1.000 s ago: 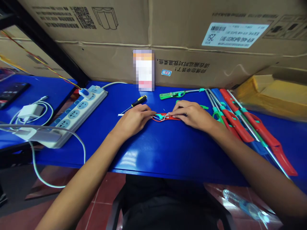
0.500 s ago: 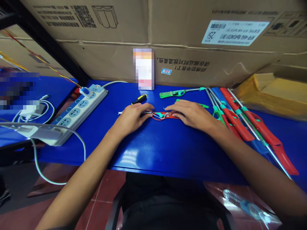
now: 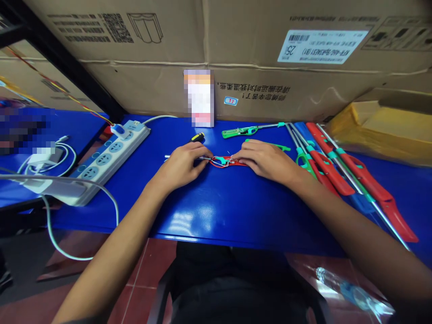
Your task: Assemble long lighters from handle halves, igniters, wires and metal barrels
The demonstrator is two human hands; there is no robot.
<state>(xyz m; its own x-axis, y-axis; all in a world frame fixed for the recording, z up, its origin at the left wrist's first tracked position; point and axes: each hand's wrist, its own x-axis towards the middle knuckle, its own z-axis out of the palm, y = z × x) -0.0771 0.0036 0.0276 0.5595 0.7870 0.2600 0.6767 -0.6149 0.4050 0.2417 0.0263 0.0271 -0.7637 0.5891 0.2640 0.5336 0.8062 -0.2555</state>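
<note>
An opened red long-neck lighter (image 3: 221,163) lies across the blue table, its teal trigger and thin white wires exposed. My left hand (image 3: 184,165) is closed around its metal tube, whose tip pokes out to the left. At the other end, my right hand (image 3: 265,159) has its fingers pinched on the red handle half and the wires by it. A black and yellow screwdriver (image 3: 198,137) lies just behind my left hand. Beyond my right hand rest a green half-open lighter (image 3: 239,132) and a green handle piece (image 3: 281,146), partly hidden by that hand.
Several red, blue and green lighters (image 3: 362,175) lie in a row on the right, beside an open carton (image 3: 388,128). A white power strip (image 3: 111,157) with cables stands left. A large cardboard box (image 3: 151,90) walls the back; a blurred card (image 3: 200,99) leans there.
The fingers of my right hand have shifted slightly over the wires at the red handle. My left hand keeps its hold on the tube. The whole view has moved a little.
</note>
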